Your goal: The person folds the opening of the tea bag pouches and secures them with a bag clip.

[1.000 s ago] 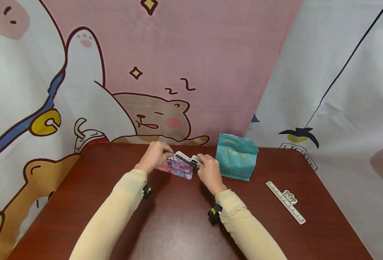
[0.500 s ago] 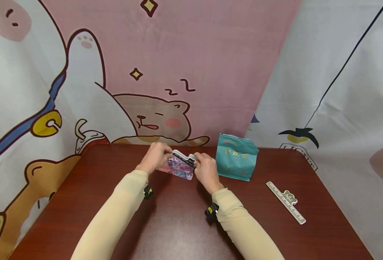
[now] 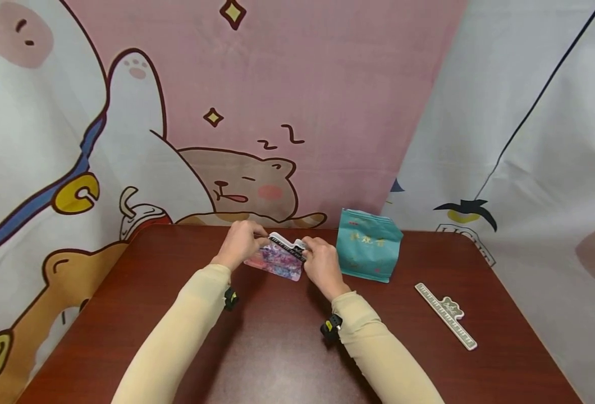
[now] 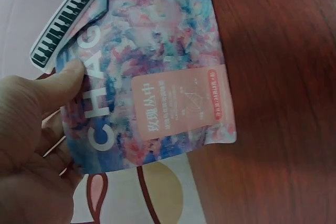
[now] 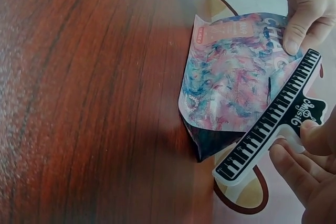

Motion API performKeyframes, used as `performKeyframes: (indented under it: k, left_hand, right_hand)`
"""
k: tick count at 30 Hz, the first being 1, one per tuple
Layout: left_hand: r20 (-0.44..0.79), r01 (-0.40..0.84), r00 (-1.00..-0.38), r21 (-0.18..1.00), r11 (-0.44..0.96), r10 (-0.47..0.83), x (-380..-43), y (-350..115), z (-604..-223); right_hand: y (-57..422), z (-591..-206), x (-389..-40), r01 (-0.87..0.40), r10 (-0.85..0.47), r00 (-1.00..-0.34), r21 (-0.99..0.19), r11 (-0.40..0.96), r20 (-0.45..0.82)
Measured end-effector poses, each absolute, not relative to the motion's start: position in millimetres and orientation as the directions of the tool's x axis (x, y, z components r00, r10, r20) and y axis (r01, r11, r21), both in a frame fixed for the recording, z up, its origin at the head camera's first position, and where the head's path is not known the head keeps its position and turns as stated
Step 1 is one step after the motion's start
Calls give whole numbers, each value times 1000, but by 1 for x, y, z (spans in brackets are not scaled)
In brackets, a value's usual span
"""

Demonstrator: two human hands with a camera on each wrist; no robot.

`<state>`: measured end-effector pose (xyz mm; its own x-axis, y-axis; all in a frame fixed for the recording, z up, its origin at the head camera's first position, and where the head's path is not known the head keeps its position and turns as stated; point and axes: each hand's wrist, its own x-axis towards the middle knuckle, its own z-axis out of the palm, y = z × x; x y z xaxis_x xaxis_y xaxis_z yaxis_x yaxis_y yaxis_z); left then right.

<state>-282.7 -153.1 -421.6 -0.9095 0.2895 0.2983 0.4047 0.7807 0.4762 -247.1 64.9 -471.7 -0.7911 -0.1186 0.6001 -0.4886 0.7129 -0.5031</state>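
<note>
A pink, blue and purple patterned pouch [image 3: 275,262] stands near the far side of the table. Its top corner is pinched between thumb and fingers of my left hand [image 4: 31,124]. My right hand [image 3: 323,265] pinches the handle of a black-and-white long clip [image 5: 273,116] with piano keys and the word "Music" printed on it. In the right wrist view, the clip lies slantwise over the pouch's top edge, one end close to the left thumb and the other sticking out past the pouch. A dark side fold [image 5: 210,142] of the pouch shows below its front.
Right of the hands stands a teal pouch [image 3: 368,247] with gold lettering. A second long clip [image 3: 445,315], pale with a grey key pattern, lies on the reddish-brown table [image 3: 277,348] at the right. A cartoon-printed curtain [image 3: 338,112] hangs behind the table's far edge.
My right hand has moved slightly left, taking the clip further along the patterned pouch's top edge. The left hand keeps its hold in nearly the same place.
</note>
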Motion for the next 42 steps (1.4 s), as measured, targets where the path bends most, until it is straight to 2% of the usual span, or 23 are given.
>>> performKeyframes:
  k: [8,42]
  left_hand:
    - [340,420,-899,497,759,276,-285,-154,-431]
    - [329,395,-910,493,775,254,-283,-151,-431]
  right_hand:
    - [66,-471,-247,-481,-103,-791,-510,713,602]
    - [55,-464,-251,-475,-126,-788,-465,747,603]
